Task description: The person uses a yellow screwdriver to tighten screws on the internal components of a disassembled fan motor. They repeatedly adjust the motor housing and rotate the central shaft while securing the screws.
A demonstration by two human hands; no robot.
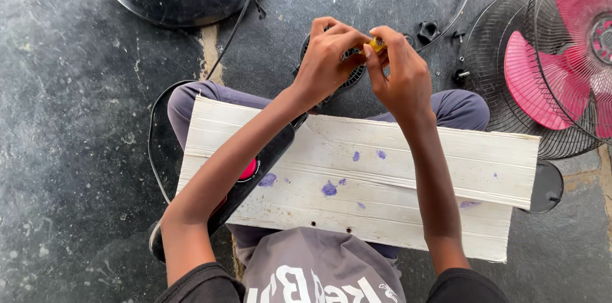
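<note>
Hands (pixel 328 54) (pixel 401 73), two, one yellow piece (pixel 377 43)

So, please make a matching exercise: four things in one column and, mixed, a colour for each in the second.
Things:
1. fan blades
2. board
3. small part between the left hand and right hand
4. cable

Colours:
a. white with purple spots
b. black
c. pink
d. yellow

Pairs: 1-c, 2-a, 3-d, 4-b
</note>
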